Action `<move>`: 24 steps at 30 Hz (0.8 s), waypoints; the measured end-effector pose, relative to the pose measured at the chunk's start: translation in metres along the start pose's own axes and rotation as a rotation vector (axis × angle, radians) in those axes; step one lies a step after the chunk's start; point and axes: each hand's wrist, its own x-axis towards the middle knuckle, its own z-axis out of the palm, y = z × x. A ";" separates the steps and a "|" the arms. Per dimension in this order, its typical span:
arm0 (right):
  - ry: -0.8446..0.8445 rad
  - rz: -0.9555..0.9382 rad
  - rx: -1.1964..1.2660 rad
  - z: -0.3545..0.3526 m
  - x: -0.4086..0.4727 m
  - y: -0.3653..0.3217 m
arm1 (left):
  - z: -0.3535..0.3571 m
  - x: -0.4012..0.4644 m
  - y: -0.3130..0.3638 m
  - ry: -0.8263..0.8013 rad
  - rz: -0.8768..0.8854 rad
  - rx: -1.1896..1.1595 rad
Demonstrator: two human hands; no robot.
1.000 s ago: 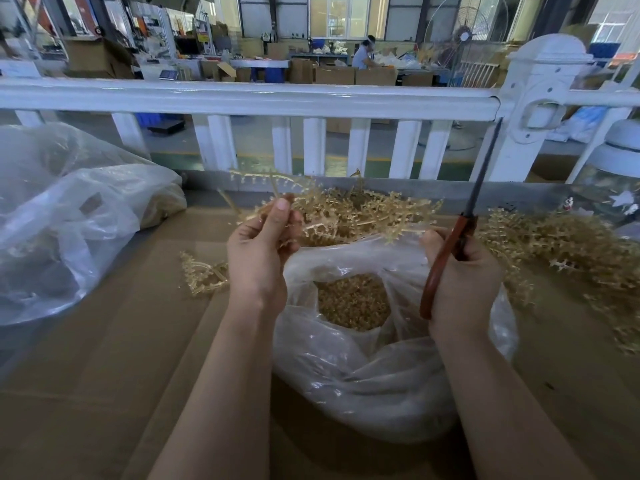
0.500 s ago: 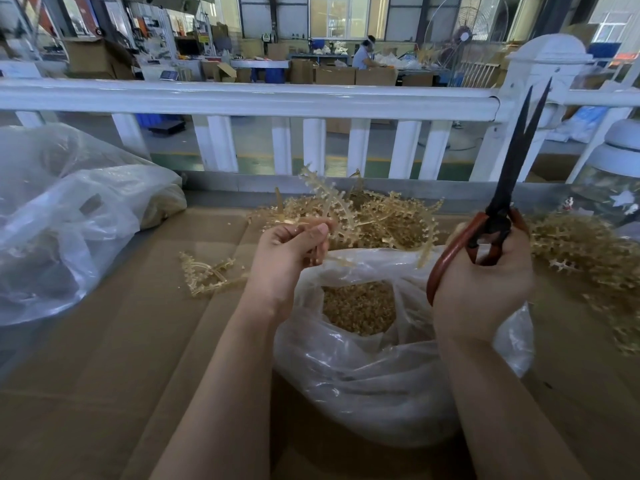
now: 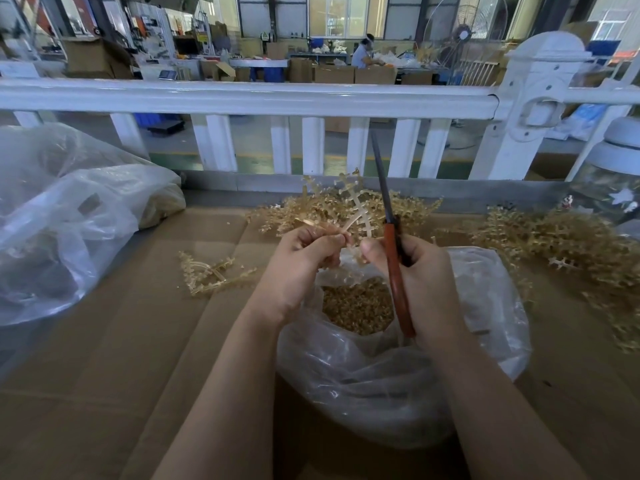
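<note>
My left hand (image 3: 304,258) pinches a pale golden plastic sprig (image 3: 356,209) by its stem, holding it upright over the open clear bag (image 3: 478,341). The bag holds small golden cut pieces (image 3: 356,306). My right hand (image 3: 422,275) grips red-handled scissors (image 3: 393,258), blades together and pointing up, right beside the sprig. Its thumb touches the sprig's lower end. The two hands nearly meet above the bag's mouth.
Heaps of golden sprigs lie behind the bag (image 3: 329,209) and at the right (image 3: 571,247). A few loose sprigs (image 3: 211,275) lie at the left on the cardboard surface (image 3: 121,341). A large clear bag (image 3: 62,216) sits far left. A white railing (image 3: 277,98) runs across the back.
My right hand has swung the scissors left and down from beside the fence post to the sprig, and the blades have come together. My left hand has lifted the sprig toward it.
</note>
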 end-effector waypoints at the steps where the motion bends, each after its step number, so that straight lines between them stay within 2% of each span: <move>1: -0.017 0.014 0.013 0.000 0.001 0.000 | -0.001 0.000 -0.001 -0.013 0.000 0.002; 5: -0.052 0.049 0.065 0.000 0.001 0.001 | -0.004 -0.001 -0.002 -0.120 0.021 0.052; 9: -0.022 0.047 0.169 -0.001 0.001 0.000 | -0.005 0.000 -0.004 -0.109 0.000 0.018; 12: -0.054 0.053 0.261 -0.003 0.002 -0.001 | -0.004 0.000 -0.004 -0.166 -0.010 -0.011; 14: -0.077 0.046 0.238 -0.003 0.002 0.001 | -0.001 -0.002 -0.004 -0.210 -0.023 -0.055; 17: -0.115 0.031 0.191 -0.002 0.002 0.004 | 0.000 -0.003 -0.003 -0.188 -0.057 -0.125; 24: -0.129 0.026 0.138 -0.002 0.006 0.010 | -0.002 -0.003 -0.003 -0.178 -0.058 -0.129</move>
